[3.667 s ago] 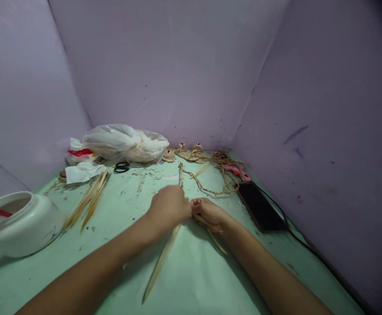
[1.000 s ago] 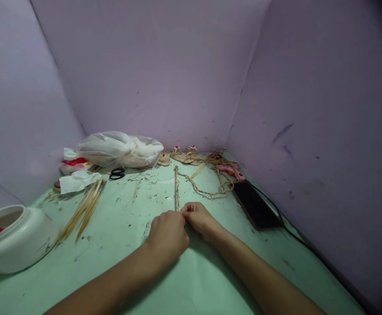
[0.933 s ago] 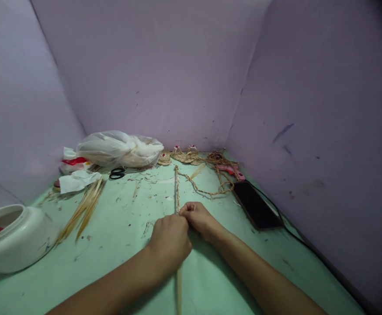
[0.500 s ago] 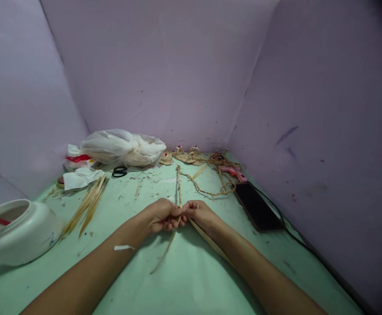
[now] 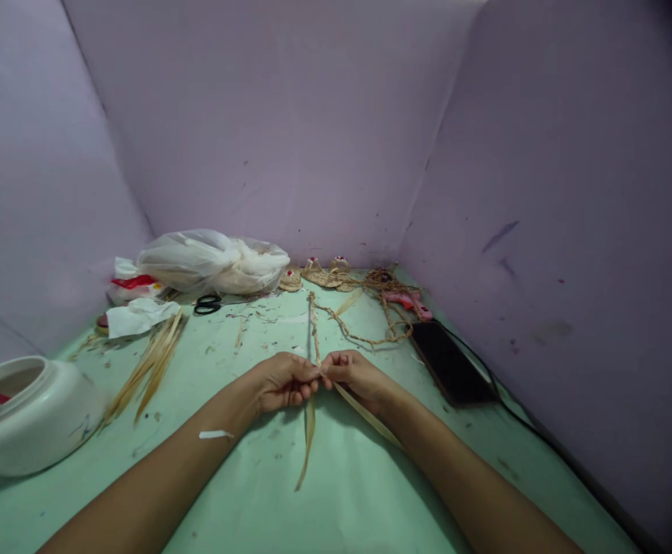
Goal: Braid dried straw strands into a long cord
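My left hand [image 5: 290, 381] and my right hand [image 5: 350, 375] meet at the near end of a braided straw cord [image 5: 314, 327], each pinching it with thumb and fingers. From my left hand a loose flat straw strand [image 5: 309, 446] hangs down toward me. Another pale strand [image 5: 370, 419] runs from my right fingers along the right forearm. Beyond the hands the cord stretches straight away, then bends back and curves right in a loose length [image 5: 359, 338] toward a tangled heap of cord [image 5: 390, 281]. The fingertips partly hide where the strands cross.
At left lie a white pot [image 5: 36, 415], straw strips [image 5: 145, 369], white cloth [image 5: 140, 317] and black-handled scissors [image 5: 207, 305]. Behind are a plastic bag [image 5: 214, 261] and small woven slippers [image 5: 327, 273]. A phone [image 5: 454, 365], dark cable [image 5: 529, 423] and pink tool [image 5: 410, 302] lie right.
The strand under my left hand has swung from slanting left to hanging nearly straight. Both hands stay at the cord's end, with slight finger shifts. The view has moved slightly.
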`<state>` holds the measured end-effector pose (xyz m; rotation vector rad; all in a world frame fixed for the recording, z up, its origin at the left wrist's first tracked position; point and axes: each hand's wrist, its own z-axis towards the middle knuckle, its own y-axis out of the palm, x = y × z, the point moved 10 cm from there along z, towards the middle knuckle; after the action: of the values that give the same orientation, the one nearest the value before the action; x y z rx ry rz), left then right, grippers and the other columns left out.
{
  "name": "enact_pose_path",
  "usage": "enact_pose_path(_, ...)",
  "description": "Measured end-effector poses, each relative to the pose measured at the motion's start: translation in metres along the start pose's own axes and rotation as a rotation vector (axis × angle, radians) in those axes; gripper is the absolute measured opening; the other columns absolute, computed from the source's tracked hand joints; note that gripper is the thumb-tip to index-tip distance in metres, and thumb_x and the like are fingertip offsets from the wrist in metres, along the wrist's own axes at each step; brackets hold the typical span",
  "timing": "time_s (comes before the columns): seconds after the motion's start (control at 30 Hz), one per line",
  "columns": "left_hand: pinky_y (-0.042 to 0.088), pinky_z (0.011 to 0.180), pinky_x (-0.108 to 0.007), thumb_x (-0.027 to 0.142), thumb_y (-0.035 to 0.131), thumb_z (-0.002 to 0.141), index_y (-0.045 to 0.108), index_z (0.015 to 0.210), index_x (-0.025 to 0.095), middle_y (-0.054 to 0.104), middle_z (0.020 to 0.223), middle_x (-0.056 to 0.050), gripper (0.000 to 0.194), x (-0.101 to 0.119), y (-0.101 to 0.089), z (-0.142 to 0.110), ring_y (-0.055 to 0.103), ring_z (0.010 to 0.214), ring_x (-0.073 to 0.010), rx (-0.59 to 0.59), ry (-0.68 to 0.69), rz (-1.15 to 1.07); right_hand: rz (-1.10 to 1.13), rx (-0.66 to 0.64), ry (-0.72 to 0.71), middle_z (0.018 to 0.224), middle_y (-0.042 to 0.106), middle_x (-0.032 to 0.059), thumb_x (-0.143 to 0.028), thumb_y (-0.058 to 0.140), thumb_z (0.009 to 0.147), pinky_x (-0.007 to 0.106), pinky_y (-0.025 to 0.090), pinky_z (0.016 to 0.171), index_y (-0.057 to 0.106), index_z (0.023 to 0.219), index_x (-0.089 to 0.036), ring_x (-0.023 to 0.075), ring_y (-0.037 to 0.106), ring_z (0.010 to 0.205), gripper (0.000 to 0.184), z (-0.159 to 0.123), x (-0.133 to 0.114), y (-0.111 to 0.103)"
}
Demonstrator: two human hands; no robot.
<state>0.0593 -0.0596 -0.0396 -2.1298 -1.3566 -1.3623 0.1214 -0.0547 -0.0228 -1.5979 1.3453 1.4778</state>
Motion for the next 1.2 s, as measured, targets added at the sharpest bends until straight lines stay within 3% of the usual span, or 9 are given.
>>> enact_pose_path(0.13,0.012,0.028,-0.013,0.021,0.056,0.068,0.057,0.066,0.007,0.047,0.044,0.003,0.014,0.003,0.003,-0.002,0.028,0.029,0.0,0.029,-0.008,0.105,-0.119,0.046,-0.044,0.047,0.054,-0.0015,-0.014,0.054,0.056,0.018,0.03,0.046,0.052,0.055,-0.013,0.0064,0.046,0.044,0.003,-0.002,-0.006,-0.002)
enact_pose_path(0.2,0.009,0.028,-0.014,0.02,0.055,0.066,0.055,0.065,0.009,0.051,0.049,0.001,0.012,0.005,0.007,-0.003,0.026,0.028,0.0006,0.016,-0.013,0.095,-0.157,0.044,-0.057,0.046,0.055,-0.0017,-0.015,0.054,0.057,0.018,0.029,0.045,0.052,0.057,-0.013,0.0063,0.046,0.043,0.004,-0.003,-0.01,-0.001)
enact_pose_path(0.33,0.015,0.031,-0.012,0.02,0.057,0.062,0.054,0.063,0.009,0.053,0.05,0.001,0.011,0.006,0.011,-0.001,0.033,0.032,0.0,-0.011,-0.022,0.053,-0.229,0.05,-0.04,0.046,0.053,-0.0028,-0.019,0.055,0.059,0.017,0.021,0.039,0.052,0.058,-0.013,0.004,0.037,0.038,0.007,-0.005,-0.014,-0.003)
enact_pose_path(0.47,0.018,0.03,-0.015,0.022,0.056,0.061,0.052,0.053,0.01,0.042,0.035,0.003,0.015,0.007,-0.003,-0.001,0.032,0.029,-0.0035,0.112,-0.023,0.233,-0.409,0.045,-0.013,0.044,0.049,-0.0048,-0.019,0.055,0.06,0.018,0.017,0.036,0.053,0.057,-0.012,0.0022,0.026,0.035,0.007,-0.006,-0.017,-0.004)
enact_pose_path(0.6,0.016,0.029,-0.017,0.019,0.05,0.058,0.047,0.048,0.013,0.038,0.032,0.004,0.012,0.007,-0.007,-0.003,0.028,0.026,-0.0044,0.19,-0.046,0.364,-0.614,0.105,-0.046,0.045,0.05,-0.0036,-0.016,0.05,0.062,0.017,0.024,0.04,0.054,0.056,-0.012,0.0042,0.035,0.039,0.008,-0.004,-0.019,-0.012)
enact_pose_path(0.8,0.017,0.03,-0.019,0.017,0.046,0.054,0.045,0.044,0.015,0.036,0.03,0.004,0.011,0.013,0.0,-0.006,0.028,0.026,-0.0053,0.25,0.018,0.449,-1.055,0.283,-0.052,0.049,0.053,0.0004,-0.024,0.053,0.064,0.02,0.025,0.044,0.061,0.059,-0.013,0.0083,0.042,0.046,0.015,-0.017,-0.035,-0.022)
enact_pose_path(0.9,0.016,0.03,-0.019,0.016,0.044,0.055,0.043,0.041,0.015,0.034,0.027,0.004,0.014,0.012,-0.001,-0.01,0.025,0.024,-0.0053,0.334,-0.013,0.491,-1.228,0.364,-0.041,0.057,0.061,0.0066,-0.026,0.052,0.067,0.024,0.024,0.046,0.064,0.063,-0.014,0.0126,0.049,0.052,0.018,-0.031,-0.048,-0.012)
enact_pose_path(1.03,0.017,0.03,-0.019,0.015,0.043,0.055,0.042,0.04,0.015,0.033,0.026,0.003,0.015,0.008,-0.007,-0.012,0.026,0.024,-0.0058,0.409,-0.029,0.449,-1.396,0.365,-0.063,0.069,0.065,0.0129,-0.025,0.05,0.069,0.027,0.025,0.049,0.066,0.069,-0.015,0.0192,0.056,0.06,0.019,-0.041,-0.05,0.017)
enact_pose_path(1.2,0.012,0.029,-0.018,0.013,0.041,0.049,0.044,0.041,0.015,0.033,0.027,0.003,0.009,0.004,-0.009,-0.007,0.025,0.025,-0.0048,0.317,0.042,0.301,-1.471,0.273,-0.098,0.073,0.066,0.0133,-0.02,0.052,0.065,0.027,0.025,0.051,0.065,0.075,-0.015,0.0196,0.056,0.06,0.018,-0.042,-0.039,0.041)
